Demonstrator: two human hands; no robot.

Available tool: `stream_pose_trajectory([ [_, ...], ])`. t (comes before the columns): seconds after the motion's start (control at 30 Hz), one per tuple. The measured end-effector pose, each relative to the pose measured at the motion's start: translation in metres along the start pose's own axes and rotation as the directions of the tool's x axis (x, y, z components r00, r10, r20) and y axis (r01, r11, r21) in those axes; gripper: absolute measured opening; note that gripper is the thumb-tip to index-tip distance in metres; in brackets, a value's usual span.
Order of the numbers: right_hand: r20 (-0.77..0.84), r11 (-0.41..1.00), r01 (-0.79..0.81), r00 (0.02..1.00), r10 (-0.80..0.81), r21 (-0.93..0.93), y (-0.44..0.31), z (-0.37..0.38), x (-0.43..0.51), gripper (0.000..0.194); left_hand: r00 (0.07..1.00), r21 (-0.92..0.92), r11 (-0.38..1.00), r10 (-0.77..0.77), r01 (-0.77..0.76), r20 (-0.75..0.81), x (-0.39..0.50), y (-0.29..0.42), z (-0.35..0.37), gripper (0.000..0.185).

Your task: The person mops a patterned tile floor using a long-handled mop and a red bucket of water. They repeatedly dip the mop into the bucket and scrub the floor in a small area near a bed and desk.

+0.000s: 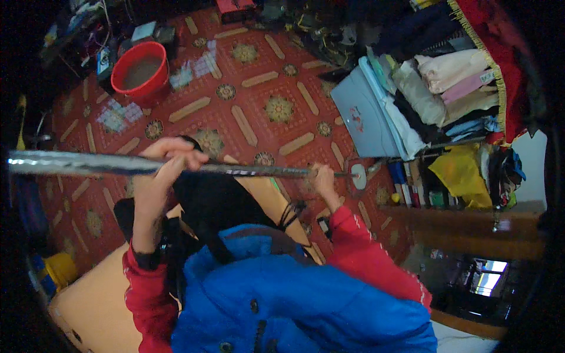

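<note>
A long silvery pole (84, 163) with a darker, thinner right part runs level across the head view in front of my chest. My left hand (165, 163) is around its middle stretch, palm under it and fingers bent over. Further right, my right hand (323, 178) is closed around the thin section. Just beyond that hand, the pole's end meets a small pale oval piece (358, 177); whether they are joined I cannot tell. The pole's left end reaches the picture's left side. Both my sleeves are red, under a blue garment (282, 291).
A red bucket (166, 70) of murky liquid stands on the patterned red floor (260, 99). Folded clothes (454, 70) lie at the right beside a light-blue panel (359, 110). Below them is a yellow cloth (459, 170). Beige cardboard-like sheets (101, 293) lie near me.
</note>
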State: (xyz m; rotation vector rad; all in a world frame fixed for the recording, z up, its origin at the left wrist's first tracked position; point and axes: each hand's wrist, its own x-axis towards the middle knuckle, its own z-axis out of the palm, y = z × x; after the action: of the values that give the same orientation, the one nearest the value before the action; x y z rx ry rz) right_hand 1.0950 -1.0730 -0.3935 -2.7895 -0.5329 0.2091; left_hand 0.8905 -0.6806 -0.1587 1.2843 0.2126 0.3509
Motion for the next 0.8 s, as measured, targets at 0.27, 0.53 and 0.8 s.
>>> stream_pose_trajectory([
  [0.27,-0.049,0.885,0.439,0.898,-0.437,0.158,-0.140,-0.034,0.016,0.010,0.822,0.060,0.885,0.452,-0.461,-0.347,-0.051,0.067,-0.038,0.024],
  [0.53,-0.101,0.770,0.634,0.773,-0.627,0.072,-0.205,-0.015,0.092,0.016,0.638,-0.112,0.680,0.724,-0.725,0.263,-0.083,0.124,-0.085,0.021],
  [0.8,-0.250,0.903,0.417,0.868,-0.429,-0.102,-0.214,0.018,0.231,0.018,0.457,-0.175,0.493,0.865,-0.853,0.209,-0.111,0.143,-0.077,0.022],
])
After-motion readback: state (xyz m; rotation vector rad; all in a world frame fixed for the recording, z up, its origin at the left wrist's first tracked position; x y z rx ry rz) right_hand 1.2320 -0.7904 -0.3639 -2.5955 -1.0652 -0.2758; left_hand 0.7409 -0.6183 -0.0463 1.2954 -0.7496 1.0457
